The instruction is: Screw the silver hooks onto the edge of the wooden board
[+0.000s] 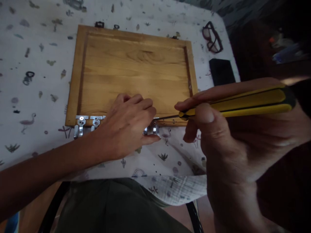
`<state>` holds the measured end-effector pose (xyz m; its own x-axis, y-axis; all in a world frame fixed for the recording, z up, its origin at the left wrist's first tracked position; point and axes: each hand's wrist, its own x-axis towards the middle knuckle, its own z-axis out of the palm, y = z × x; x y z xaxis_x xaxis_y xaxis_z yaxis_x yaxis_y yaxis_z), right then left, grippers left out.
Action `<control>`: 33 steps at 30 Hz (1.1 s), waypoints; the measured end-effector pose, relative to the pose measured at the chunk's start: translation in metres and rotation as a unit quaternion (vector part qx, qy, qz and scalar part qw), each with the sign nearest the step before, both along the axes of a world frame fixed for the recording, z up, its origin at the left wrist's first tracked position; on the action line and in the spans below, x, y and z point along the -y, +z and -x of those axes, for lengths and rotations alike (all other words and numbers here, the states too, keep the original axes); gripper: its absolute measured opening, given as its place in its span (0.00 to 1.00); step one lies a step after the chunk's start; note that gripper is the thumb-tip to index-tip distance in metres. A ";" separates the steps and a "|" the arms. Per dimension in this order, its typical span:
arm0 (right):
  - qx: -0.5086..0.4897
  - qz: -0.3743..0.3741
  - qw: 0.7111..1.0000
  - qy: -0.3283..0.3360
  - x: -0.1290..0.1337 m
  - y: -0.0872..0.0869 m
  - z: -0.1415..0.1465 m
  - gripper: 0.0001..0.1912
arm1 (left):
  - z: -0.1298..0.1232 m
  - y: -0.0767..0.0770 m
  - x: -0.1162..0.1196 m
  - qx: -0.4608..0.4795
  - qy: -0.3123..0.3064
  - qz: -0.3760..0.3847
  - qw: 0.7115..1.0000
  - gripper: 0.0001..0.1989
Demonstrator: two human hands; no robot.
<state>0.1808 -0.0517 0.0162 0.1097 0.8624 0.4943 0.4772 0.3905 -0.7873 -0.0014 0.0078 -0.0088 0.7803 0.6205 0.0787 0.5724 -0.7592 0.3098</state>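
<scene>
At the wooden panel, right fingers pinch a screwdriver, curled left fingers apparently touching a hinge.

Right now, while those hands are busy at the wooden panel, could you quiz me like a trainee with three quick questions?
1. What does the right hand hold?
2. True or false: the left hand is at the near edge of the wooden panel, beside metal hinges.
3. Where do the glasses lie? a) on the panel; b) on the patterned tablecloth; c) on the floor.

Key: 1. A yellow-and-black screwdriver. 2. True. 3. b.
</scene>
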 end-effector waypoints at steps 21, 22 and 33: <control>0.040 0.003 0.998 0.046 0.005 -0.003 -0.018 0.15 | -0.001 0.002 0.000 -0.001 0.011 0.003 1.000 0.18; 0.045 -0.013 0.998 0.041 0.005 -0.004 -0.017 0.14 | -0.001 0.004 -0.001 -0.007 0.012 0.008 1.000 0.18; 0.057 -0.071 0.996 -0.020 0.000 -0.013 -0.006 0.08 | -0.002 0.001 0.000 -0.002 0.006 0.007 1.000 0.18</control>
<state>0.1864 -0.0514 0.0035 0.0789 0.7795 0.6215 0.5770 0.4726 -0.6661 0.0001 0.0083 -0.0078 0.7725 0.6315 0.0668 0.5832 -0.7472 0.3186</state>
